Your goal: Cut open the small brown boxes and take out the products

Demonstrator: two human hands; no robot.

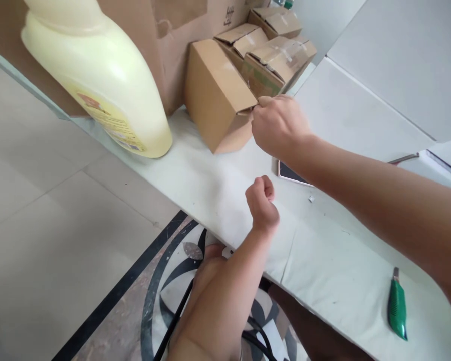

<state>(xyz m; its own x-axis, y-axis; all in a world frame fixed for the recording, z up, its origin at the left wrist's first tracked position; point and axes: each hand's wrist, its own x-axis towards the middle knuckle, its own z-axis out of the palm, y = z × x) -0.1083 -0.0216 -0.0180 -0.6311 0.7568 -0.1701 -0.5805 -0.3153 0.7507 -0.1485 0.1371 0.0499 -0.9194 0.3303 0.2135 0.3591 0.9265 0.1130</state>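
Note:
A small cardboard box (214,93) lies on its side on the white table (210,190), its open flap toward me. My right hand (278,125) is closed, pinching that flap at the box's near corner. My left hand (262,203) hovers over the table's near edge as a fist, with nothing visible in it. More small cardboard boxes (274,55), some taped, are stacked right behind the first.
A large pale yellow bottle (97,75) stands at the table's left end before a big brown carton (165,30). A phone (291,174) lies under my right forearm. A green utility knife (397,306) rests near the right front edge. Tiled floor lies to the left.

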